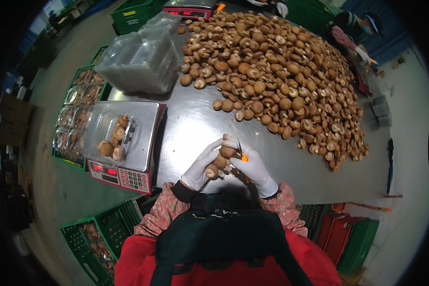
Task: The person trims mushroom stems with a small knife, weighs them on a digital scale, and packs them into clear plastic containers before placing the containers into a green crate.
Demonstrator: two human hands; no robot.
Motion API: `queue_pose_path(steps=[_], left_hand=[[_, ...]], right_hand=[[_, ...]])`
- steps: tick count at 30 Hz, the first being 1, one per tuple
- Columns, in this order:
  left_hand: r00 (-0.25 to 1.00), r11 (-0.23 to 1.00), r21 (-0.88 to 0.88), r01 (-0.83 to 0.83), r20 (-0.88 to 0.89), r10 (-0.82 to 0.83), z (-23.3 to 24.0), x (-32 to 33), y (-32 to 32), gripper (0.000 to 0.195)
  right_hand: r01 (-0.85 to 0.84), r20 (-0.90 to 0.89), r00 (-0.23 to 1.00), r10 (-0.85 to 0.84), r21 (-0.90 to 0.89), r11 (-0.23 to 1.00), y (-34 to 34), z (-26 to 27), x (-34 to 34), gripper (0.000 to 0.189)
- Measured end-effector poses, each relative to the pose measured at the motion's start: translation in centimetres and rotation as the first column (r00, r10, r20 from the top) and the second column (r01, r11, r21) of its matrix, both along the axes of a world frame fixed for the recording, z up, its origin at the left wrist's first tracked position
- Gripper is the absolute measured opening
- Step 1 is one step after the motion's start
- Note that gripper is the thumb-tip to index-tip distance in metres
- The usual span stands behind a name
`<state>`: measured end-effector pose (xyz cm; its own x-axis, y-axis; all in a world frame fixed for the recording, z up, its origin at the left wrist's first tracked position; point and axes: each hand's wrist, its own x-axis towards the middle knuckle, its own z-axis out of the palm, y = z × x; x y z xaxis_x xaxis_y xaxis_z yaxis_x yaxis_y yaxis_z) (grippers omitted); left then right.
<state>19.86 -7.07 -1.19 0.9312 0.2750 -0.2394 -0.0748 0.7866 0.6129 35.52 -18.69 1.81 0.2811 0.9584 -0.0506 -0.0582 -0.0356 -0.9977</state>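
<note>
My left hand (199,169), in a white glove, cradles several brown shiitake mushrooms (220,162) low over the metal table. Opposite it, my gloved right hand (254,166) grips an orange-handled knife (244,156), its dark blade pointing up beside the uppermost mushroom (228,152). The right fingers also touch that mushroom, so both hands meet around the cluster. To the left, an open clear plastic punnet (105,123) with several mushrooms (117,133) in it rests on a red digital scale (148,150). Beyond my hands spreads a large heap of shiitake mushrooms (271,71).
Stacked clear punnets (139,64) stand behind the scale. Left of it, a green crate (71,143) holds filled punnets; another green crate (103,232) is low at my left. Red and green crates (346,243) stand low right. A masked co-worker (354,34) works across the table (307,178).
</note>
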Motion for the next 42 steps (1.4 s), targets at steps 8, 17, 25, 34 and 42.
queue_pose_path(steps=[8,17,25,34,42], left_hand=[[0.994,0.992,0.065,-0.104,-0.019,0.106,0.1,-3.0,2.3,0.059],[0.965,0.932,0.299,-0.207,-0.093,0.245,3.8,-1.3,0.8,0.063],[0.95,0.944,0.229,-0.239,-0.148,0.276,3.0,-1.1,1.5,0.037],[0.931,0.895,-0.317,-0.314,0.083,0.356,1.7,-2.3,3.0,0.058],[0.95,0.973,-0.002,-0.231,-0.215,0.225,0.5,-2.7,2.8,0.063]], right_hand=[[0.013,-0.049,0.999,-0.013,-0.004,1.0,3.1,0.4,-1.8,0.048],[0.155,-0.344,0.917,-0.201,-0.156,0.976,4.0,0.4,-1.0,0.036],[0.281,-0.138,0.939,-0.314,-0.215,0.935,5.3,1.1,-2.1,0.019],[0.187,0.631,0.734,-0.253,0.17,0.968,5.0,-4.9,0.9,0.023],[-0.008,-0.047,0.999,0.003,-0.097,0.995,6.4,1.6,-2.3,0.033]])
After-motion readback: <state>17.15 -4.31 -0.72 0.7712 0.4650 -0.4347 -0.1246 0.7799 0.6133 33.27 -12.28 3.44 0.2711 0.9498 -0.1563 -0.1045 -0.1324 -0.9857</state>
